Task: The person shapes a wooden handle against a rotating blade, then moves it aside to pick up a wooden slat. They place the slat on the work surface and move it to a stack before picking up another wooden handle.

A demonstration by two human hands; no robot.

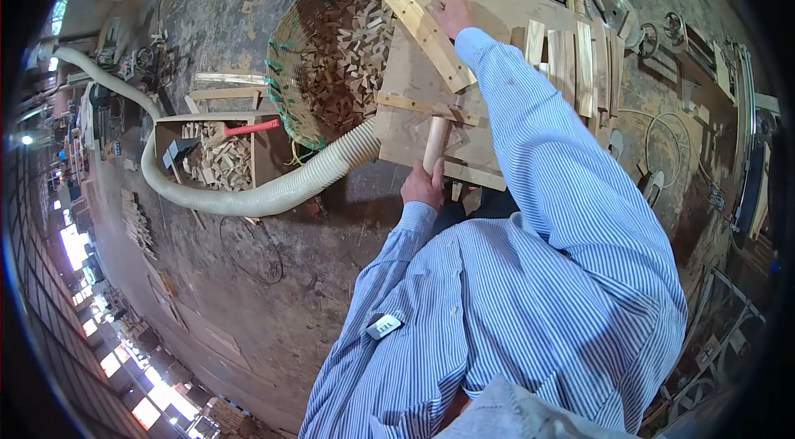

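My left hand is wrapped round the lower end of a pale, round wooden rod. The rod's far end meets a narrow wooden strip fixed across the worktable. Further out, my right hand rests with curled fingers beside a long, light wooden fence board with dark holes, which lies slantwise over the tabletop. What its fingertips hold, if anything, is hidden.
A woven basket full of wood offcuts stands left of the table. A ribbed hose runs past a wooden box of scraps with a red-handled tool. Several wood pieces lie on the table's right side.
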